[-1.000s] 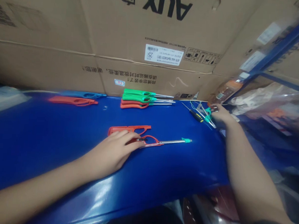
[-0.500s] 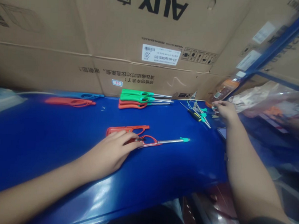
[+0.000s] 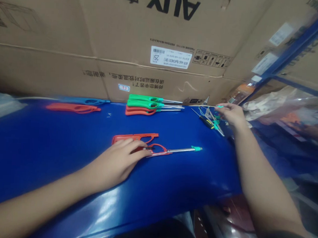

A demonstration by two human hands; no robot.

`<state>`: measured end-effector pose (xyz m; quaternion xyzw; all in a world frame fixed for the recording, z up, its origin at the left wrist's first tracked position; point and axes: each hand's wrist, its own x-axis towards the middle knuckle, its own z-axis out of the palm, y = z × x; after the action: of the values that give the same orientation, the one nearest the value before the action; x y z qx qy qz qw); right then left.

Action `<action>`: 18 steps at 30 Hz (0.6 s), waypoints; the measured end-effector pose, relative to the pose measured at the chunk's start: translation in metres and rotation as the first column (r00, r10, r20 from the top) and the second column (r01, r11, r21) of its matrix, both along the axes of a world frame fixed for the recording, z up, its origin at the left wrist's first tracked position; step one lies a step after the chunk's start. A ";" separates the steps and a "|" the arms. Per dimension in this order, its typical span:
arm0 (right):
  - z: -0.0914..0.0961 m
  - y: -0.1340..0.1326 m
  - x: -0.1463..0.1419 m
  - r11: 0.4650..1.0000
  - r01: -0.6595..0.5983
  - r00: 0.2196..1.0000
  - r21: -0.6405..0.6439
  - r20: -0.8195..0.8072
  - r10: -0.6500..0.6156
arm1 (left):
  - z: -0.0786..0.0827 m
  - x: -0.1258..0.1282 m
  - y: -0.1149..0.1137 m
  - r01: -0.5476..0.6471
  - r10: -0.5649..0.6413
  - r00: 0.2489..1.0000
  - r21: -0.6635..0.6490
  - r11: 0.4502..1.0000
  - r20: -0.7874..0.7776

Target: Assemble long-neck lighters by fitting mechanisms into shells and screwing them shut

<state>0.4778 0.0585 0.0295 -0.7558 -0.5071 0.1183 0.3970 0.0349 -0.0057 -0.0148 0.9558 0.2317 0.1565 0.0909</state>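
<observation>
My left hand [image 3: 122, 158] is closed on the handle of a red long-reach lighter [image 3: 158, 150] lying on the blue table. Its trigger loop shows past my fingers, and its metal tube points right, ending in a teal piece [image 3: 197, 148]. Directly behind it lies a red handle shell [image 3: 136, 136], partly covered by my fingers. Over at the back right, my right hand [image 3: 232, 115] pinches a small teal plastic piece [image 3: 219, 106]. Just left of and below that hand is a pile of metal tubes with teal parts and thin wires [image 3: 214, 122]. A black and yellow screwdriver [image 3: 206, 122] lies against the pile.
Green and red long-reach lighters [image 3: 142, 104] are stacked by the cardboard box [image 3: 105, 31] at the back. Left of them lie a red handle shell [image 3: 73, 108] and a blue one [image 3: 85, 101]. An orange bottle [image 3: 243, 92] and plastic bags [image 3: 272, 102] stand at the right.
My right hand has moved left from beside the bottle toward the tube pile, and a teal piece now shows in its fingers. My left hand stays on the red lighter.
</observation>
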 end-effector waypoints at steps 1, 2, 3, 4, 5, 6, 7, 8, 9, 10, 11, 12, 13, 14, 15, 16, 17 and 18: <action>-0.002 0.001 -0.014 0.999 -0.050 0.998 0.014 -0.047 0.050 | 0.000 0.000 0.000 -0.002 0.002 1.000 0.001 1.000 0.008; -0.005 0.002 -0.028 0.994 -0.109 0.989 0.024 -0.094 0.111 | -0.001 0.001 0.000 -0.005 0.005 1.000 0.001 1.000 0.015; -0.008 0.001 -0.044 0.985 -0.171 0.975 0.035 -0.139 0.174 | -0.001 0.001 0.000 -0.009 0.009 1.000 -0.002 1.000 0.017; -0.012 0.000 -0.059 0.970 -0.240 0.953 0.036 -0.183 0.242 | -0.001 0.002 0.000 -0.012 0.012 1.000 -0.008 1.000 0.014; -0.015 -0.003 -0.073 0.949 -0.313 0.923 0.032 -0.228 0.311 | -0.001 0.002 0.000 -0.016 0.016 1.000 -0.016 1.000 0.006; -0.019 -0.007 -0.087 0.922 -0.387 0.885 0.021 -0.270 0.378 | -0.001 0.002 0.001 -0.020 0.020 1.000 -0.025 0.999 -0.004; -0.022 -0.011 -0.099 0.887 -0.461 0.843 0.003 -0.311 0.439 | -0.001 0.003 0.001 -0.025 0.024 1.000 -0.032 0.999 -0.011; -0.025 -0.015 -0.109 0.851 -0.526 0.799 -0.013 -0.349 0.489 | 0.000 0.003 0.001 -0.029 0.028 0.999 -0.039 0.999 -0.017; -0.028 -0.020 -0.118 0.815 -0.579 0.759 -0.024 -0.381 0.528 | 0.000 0.003 0.001 -0.032 0.031 0.999 -0.042 0.999 -0.020; -0.030 -0.023 -0.125 0.782 -0.622 0.724 -0.034 -0.406 0.558 | 0.000 0.003 0.001 -0.033 0.033 0.999 -0.046 0.998 -0.021; -0.031 -0.027 -0.130 0.753 -0.657 0.696 -0.042 -0.418 0.584 | 0.001 0.003 0.001 -0.035 0.034 0.999 -0.048 0.998 -0.023; -0.033 -0.029 -0.133 0.726 -0.686 0.678 -0.048 -0.403 0.614 | 0.001 0.003 0.001 -0.036 0.034 0.999 -0.050 0.998 -0.024; -0.033 -0.031 -0.135 0.701 -0.711 0.671 -0.056 -0.354 0.652 | 0.001 0.003 0.001 -0.036 0.035 0.999 -0.051 0.998 -0.024; -0.033 -0.032 -0.136 0.676 -0.733 0.665 -0.070 -0.279 0.692 | 0.001 0.003 0.001 -0.037 0.036 0.999 -0.052 0.998 -0.026; -0.033 -0.033 -0.136 0.652 -0.753 0.655 -0.087 -0.186 0.732 | 0.001 0.003 0.001 -0.038 0.037 0.999 -0.053 0.998 -0.027; -0.032 -0.033 -0.134 0.629 -0.770 0.637 -0.104 -0.091 0.765 | 0.001 0.004 0.002 -0.038 0.037 0.999 -0.052 0.998 -0.027; -0.031 -0.033 -0.133 0.610 -0.784 0.615 -0.118 -0.008 0.789 | 0.001 0.004 0.002 -0.039 0.038 0.999 -0.051 0.998 -0.026; -0.029 -0.034 -0.131 0.592 -0.797 0.591 -0.123 0.050 0.805 | 0.001 0.004 0.002 -0.038 0.037 0.999 -0.048 0.998 -0.023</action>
<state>0.3472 0.0249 0.0003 -0.4686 -0.8063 0.2681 0.2417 0.0385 -0.0041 -0.0140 0.9505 0.2543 0.1420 0.1085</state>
